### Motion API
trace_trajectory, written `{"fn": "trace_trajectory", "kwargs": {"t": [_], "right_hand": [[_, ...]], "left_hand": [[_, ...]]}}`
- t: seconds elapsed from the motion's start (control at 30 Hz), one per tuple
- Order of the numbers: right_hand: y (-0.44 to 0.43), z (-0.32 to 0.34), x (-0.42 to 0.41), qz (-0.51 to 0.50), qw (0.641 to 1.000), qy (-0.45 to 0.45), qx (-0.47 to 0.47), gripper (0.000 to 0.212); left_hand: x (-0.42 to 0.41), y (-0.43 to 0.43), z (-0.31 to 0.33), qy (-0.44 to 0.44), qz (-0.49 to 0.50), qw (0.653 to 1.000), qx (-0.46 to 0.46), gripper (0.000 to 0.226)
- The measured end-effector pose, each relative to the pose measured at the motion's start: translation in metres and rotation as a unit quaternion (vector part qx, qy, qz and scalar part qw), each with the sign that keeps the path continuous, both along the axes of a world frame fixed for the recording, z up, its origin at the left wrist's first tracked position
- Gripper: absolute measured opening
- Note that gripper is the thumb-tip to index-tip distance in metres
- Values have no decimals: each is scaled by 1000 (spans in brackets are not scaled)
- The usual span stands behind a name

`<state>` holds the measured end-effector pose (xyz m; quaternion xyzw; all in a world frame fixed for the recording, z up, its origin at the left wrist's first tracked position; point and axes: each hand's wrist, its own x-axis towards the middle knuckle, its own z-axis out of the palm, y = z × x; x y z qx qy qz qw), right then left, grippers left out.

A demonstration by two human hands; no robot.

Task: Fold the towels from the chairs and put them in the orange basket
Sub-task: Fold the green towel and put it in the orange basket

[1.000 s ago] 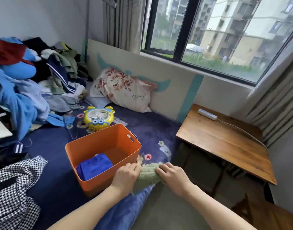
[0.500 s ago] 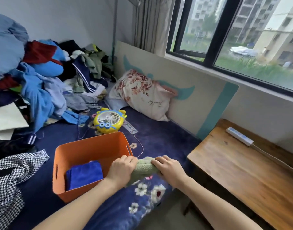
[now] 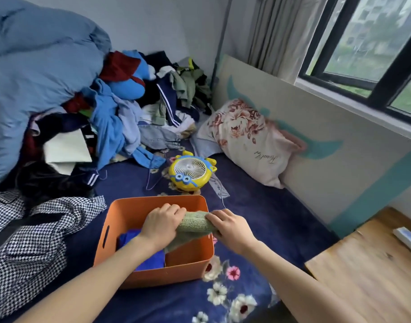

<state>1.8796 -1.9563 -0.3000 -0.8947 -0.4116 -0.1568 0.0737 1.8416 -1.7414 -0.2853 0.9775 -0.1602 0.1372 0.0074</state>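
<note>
An orange basket point(image 3: 120, 217) stands on the dark blue bedspread in the lower middle of the head view. A folded blue towel point(image 3: 150, 259) lies inside it at the left. Over the basket's right half hangs a folded green towel point(image 3: 195, 223), held from both ends. My left hand point(image 3: 161, 223) grips its left end above the basket's inside. My right hand point(image 3: 230, 227) grips its right end at the basket's right rim. The towel's lower flap droops into the basket.
A yellow toy fan point(image 3: 191, 170) sits just behind the basket, a floral pillow point(image 3: 246, 138) beyond it by the wall. Heaped clothes point(image 3: 120, 117) and a checked garment point(image 3: 36, 234) fill the left. A wooden table point(image 3: 372, 271) stands at the right.
Both hands have carried the green towel leftward from beside the basket to over its right half. The view has swung left and closer to the bed.
</note>
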Motion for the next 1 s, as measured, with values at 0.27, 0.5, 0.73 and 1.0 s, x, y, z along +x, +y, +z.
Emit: {"fn": "trace_trajectory", "kwargs": {"t": [0.27, 0.5, 0.73, 1.0], "right_hand": [[23, -23, 63, 8, 997, 51, -49, 41], [48, -38, 95, -9, 968, 201, -152, 40], [55, -62, 154, -19, 943, 264, -202, 38], [69, -112, 189, -1, 957, 220, -189, 22]], "left_hand": [[61, 23, -42, 90, 32, 995, -13, 52], [92, 38, -68, 217, 91, 972, -25, 48], [133, 27, -95, 257, 150, 954, -30, 41], [162, 29, -142, 176, 188, 960, -112, 60]]}}
